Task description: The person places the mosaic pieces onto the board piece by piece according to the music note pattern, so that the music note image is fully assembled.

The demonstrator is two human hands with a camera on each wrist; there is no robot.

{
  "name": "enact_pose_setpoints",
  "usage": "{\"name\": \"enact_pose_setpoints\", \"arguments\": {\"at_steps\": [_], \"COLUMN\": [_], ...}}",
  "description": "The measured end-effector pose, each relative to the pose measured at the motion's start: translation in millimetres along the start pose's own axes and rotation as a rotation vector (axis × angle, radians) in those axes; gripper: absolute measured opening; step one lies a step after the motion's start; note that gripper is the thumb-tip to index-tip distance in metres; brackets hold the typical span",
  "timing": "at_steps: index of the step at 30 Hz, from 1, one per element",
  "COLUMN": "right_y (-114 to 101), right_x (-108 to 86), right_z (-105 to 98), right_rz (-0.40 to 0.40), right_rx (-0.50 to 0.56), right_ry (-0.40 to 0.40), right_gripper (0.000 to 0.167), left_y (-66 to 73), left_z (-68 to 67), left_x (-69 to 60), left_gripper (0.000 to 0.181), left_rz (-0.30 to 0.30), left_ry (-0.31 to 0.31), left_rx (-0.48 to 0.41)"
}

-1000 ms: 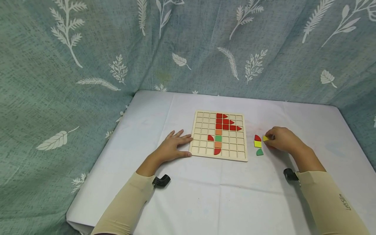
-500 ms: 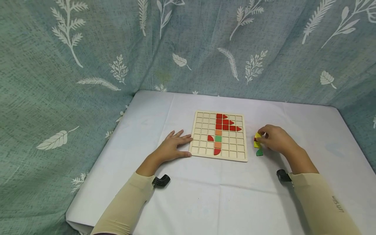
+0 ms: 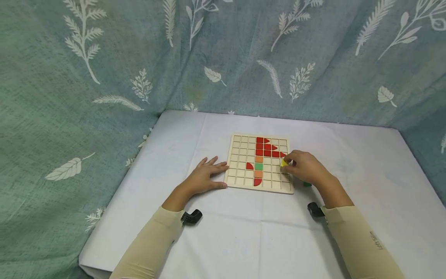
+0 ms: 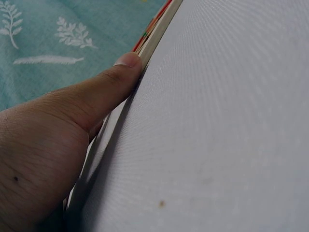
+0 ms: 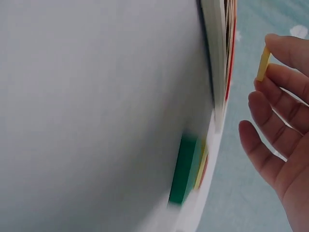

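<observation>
Pinching yellow tile over right side of board: right hand. Left hand spread, touching board's left edge. Right sleeve reads "LetsSlim". White-clothed tabletop; green tile near board. Teal curtain, white leaf prints, behind.

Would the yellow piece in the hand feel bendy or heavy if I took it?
Probably stiff: the yellow piece looks straight where the fingers pinch it. Probably light, as it's small beside the right hand. If pushed, it would likely slide, not roll, because it looks flat.
</observation>
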State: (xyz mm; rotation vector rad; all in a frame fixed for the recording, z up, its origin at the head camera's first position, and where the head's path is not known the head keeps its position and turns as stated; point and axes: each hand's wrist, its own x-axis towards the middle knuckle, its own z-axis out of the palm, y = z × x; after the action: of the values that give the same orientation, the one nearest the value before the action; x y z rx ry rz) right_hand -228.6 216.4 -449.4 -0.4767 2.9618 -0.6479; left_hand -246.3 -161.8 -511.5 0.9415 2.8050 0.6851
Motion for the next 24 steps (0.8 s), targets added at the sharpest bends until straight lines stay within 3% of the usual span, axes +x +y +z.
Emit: {"name": "enact_pose_setpoints", "arguments": {"at_steps": [11, 24], "right_y": [-34, -67], "right_x": [15.0, 27.6], "right_z": [19, 33], "right_rz": [-0.143, -0.129], "right_rx": [0.011, -0.006], "right_ry": [0.009, -0.070], "right_gripper": [0.024, 0.031], "left_y": [0.8, 2.6], "left_z": [0.0, -1.8], "left_x": [0.1, -1.1], "left_gripper": [0.084, 0.083], "left_rz": [0.002, 0.005], "left_ry": [-0.002, 0.004], "left_rx": [0.018, 0.003]}}
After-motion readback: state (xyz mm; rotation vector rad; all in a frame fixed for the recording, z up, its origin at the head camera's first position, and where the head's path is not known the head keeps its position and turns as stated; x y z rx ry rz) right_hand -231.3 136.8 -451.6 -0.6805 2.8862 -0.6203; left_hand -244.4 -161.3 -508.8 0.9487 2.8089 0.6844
